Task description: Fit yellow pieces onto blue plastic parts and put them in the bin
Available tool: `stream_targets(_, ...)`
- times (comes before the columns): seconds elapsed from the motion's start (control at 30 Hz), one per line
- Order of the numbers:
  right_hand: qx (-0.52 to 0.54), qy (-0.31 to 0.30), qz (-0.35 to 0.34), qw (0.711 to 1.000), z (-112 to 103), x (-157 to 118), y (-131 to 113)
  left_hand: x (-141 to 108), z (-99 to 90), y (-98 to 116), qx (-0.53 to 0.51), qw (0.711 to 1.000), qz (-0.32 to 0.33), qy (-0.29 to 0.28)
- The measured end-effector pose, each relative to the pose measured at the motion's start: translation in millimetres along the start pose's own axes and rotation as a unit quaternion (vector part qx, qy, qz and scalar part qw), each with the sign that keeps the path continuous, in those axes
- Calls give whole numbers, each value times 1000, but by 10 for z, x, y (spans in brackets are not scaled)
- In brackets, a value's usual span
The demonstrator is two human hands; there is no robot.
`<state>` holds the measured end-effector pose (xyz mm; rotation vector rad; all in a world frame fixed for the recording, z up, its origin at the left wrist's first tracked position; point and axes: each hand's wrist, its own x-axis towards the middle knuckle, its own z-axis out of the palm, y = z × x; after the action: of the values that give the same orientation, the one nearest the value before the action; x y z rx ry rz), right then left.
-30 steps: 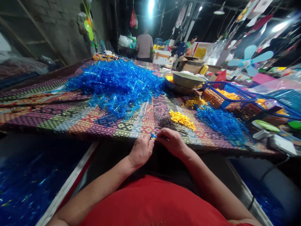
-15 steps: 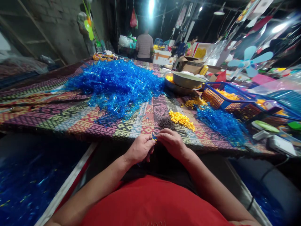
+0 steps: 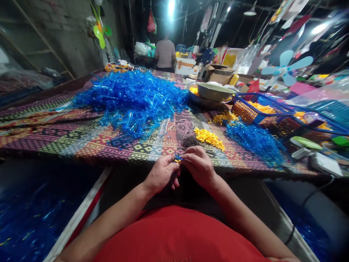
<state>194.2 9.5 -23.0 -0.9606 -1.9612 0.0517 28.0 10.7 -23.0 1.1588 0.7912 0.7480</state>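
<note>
My left hand (image 3: 163,172) is closed, pinching a small blue and yellow plastic piece (image 3: 177,159) in front of the table edge. The fingers of my right hand (image 3: 200,164) meet the same piece from the other side, thumb and fingertips pressed together on it. Its exact kind is too small to make out. Just beyond my hands lie a pile of small dark brown parts (image 3: 190,141) and a pile of small yellow parts (image 3: 209,138). A heap of clear blue plastic parts (image 3: 254,141) lies to their right.
A large blue plastic heap (image 3: 133,92) covers the table's far left. Metal bowls (image 3: 212,92), blue baskets (image 3: 261,112) with yellow parts, and a pale blue fan (image 3: 284,70) stand on the right. A person (image 3: 165,54) is at the back. Bins of blue parts (image 3: 24,214) flank me below.
My right hand's fingers have closed in on the small piece, and more of its yellow part shows. My left hand keeps its hold. The camera view has shifted slightly.
</note>
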Motion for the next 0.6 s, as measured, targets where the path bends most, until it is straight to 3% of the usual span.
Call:
stream_targets(0.23,-61,-49,-63,995,-9,-20,8,29,43,-95,-20,999,-5,47)
stream_targets(0.47,-113,-91,-87,986,26,9,-14,2,51,-103,-84,996,29,7)
stream_targets(0.6,-109,-76,-65,989,77,37,-37,6,4,-121,-127,991,29,-18)
